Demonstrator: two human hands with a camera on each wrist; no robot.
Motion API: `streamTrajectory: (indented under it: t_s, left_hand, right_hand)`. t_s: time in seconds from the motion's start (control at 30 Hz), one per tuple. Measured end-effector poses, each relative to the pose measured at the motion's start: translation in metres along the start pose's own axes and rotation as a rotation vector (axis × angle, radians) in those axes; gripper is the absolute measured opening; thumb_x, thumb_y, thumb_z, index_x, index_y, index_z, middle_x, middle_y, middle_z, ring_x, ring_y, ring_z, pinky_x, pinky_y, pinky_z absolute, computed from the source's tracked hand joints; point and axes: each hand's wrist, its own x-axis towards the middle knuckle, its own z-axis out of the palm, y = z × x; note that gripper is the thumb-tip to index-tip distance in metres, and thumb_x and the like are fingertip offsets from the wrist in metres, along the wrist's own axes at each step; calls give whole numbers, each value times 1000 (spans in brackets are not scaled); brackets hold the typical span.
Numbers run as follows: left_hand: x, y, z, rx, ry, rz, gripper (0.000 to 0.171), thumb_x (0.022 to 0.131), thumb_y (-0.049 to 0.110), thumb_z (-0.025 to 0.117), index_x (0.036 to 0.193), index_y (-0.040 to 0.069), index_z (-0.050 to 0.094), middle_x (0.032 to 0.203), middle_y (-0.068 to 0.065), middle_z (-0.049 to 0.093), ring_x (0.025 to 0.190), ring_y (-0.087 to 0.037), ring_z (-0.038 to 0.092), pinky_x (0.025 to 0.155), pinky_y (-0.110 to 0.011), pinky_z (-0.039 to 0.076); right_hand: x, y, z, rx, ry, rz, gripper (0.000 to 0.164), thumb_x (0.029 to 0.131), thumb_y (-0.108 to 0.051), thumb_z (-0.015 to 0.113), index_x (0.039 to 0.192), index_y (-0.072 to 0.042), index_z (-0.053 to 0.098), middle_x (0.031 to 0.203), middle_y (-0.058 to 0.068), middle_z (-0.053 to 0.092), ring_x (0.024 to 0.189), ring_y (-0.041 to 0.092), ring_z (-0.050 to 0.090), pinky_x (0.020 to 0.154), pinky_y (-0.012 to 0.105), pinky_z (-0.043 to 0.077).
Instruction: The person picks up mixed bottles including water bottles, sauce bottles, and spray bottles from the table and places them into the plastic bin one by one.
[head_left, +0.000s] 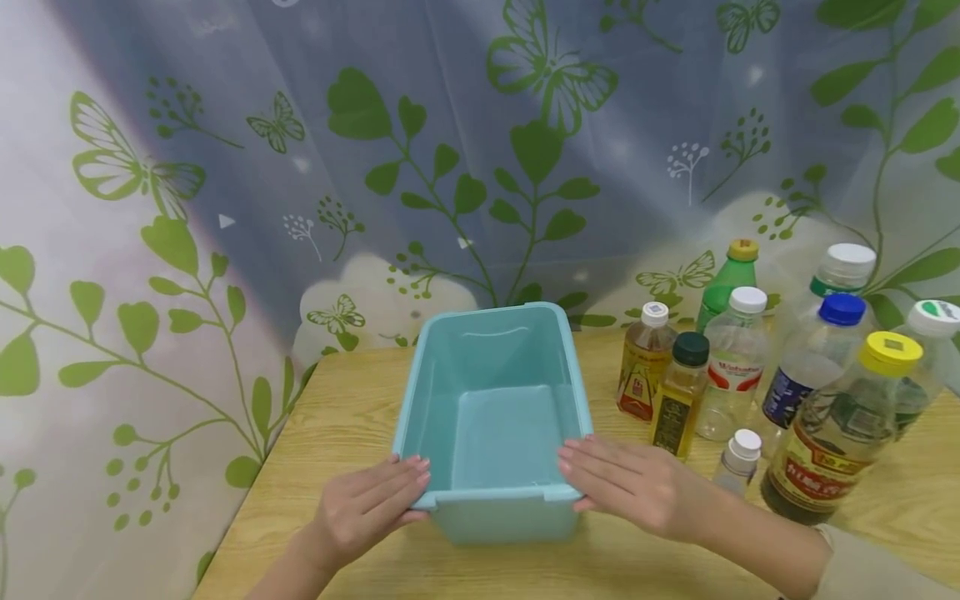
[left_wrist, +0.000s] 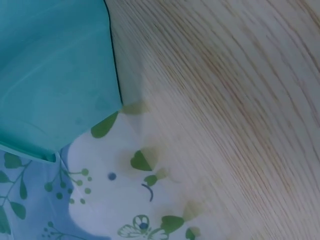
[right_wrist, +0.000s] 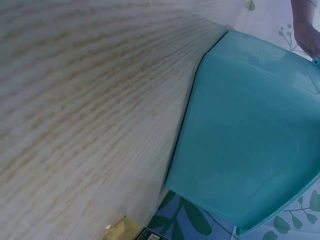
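A light-teal plastic storage bin (head_left: 501, 521) stands upright on the wooden table, with nothing inside it. My left hand (head_left: 367, 504) grips its near left corner, fingers laid over the rim and thumb below. At the near right corner my right hand (head_left: 637, 479) holds the rim in the same manner. The left wrist view shows one outer side of the bin (left_wrist: 60, 75); the right wrist view shows the opposite side (right_wrist: 250, 130). Part of my left hand (right_wrist: 307, 37) appears at the upper right there. Closest to my right hand is a small clear bottle (head_left: 737, 467) with a white cap.
Several bottles crowd the right side of the wooden table (head_left: 337, 408). Among them are a golden oil bottle (head_left: 678, 400), a brown-red bottle (head_left: 643, 367), a green bottle (head_left: 727, 279) and a large yellow-capped bottle (head_left: 832, 446). A patterned curtain (head_left: 420, 167) hangs behind.
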Motion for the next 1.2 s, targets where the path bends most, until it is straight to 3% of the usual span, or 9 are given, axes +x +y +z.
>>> streamTrajectory:
  t_s: [0.4, 0.77, 1.2]
  left_hand:
    - [8, 2, 3, -26, -36, 71, 30, 90, 23, 65, 99, -5, 71, 83, -15, 73, 72, -20, 72, 63, -31, 61]
    - [15, 4, 11, 17, -7, 132, 33, 90, 26, 65, 97, -5, 71, 80, -13, 73, 72, -17, 72, 61, -28, 61]
    - [14, 5, 19, 66, 32, 208, 36, 88, 29, 67, 93, -6, 72, 81, -14, 73, 75, -18, 71, 61, -27, 61]
  right_hand:
    - [1, 0, -14, 70, 24, -5, 34, 92, -23, 62, 108, 6, 67, 96, 16, 72, 78, 23, 72, 68, 30, 61]
    - [-5, -3, -24, 60, 22, 9, 33, 92, -23, 62, 107, 6, 68, 97, 16, 72, 81, 23, 71, 67, 31, 61]
    - [-8, -7, -29, 54, 95, -11, 32, 90, -24, 66, 101, 5, 70, 95, 17, 72, 83, 22, 71, 56, 30, 60]
